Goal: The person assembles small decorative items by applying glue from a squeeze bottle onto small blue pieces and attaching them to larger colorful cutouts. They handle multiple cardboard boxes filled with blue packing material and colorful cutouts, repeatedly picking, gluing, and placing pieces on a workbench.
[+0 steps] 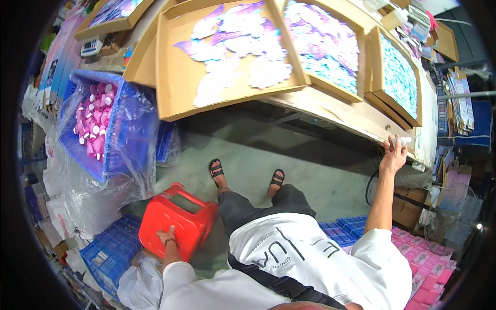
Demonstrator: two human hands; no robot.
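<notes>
A red plastic stool (155,214) is tipped on its side at my lower left, its legs toward the right. My left hand (167,236) is on its seat, the fingers hooked in at the middle and partly hidden. My right hand (393,158) is stretched out to the right, at the front edge of the wooden worktable (330,111). Its fingers are closed around a small white rounded piece (402,140), whose kind I cannot make out.
Shallow cardboard trays (175,62) of shiny purple, white and turquoise cutouts lie on the table. Left, a blue crate (116,160) lined with clear plastic holds small pink bottles. Blue baskets (111,253) and pink boxes (421,263) are stacked low. A fan (447,217) stands right.
</notes>
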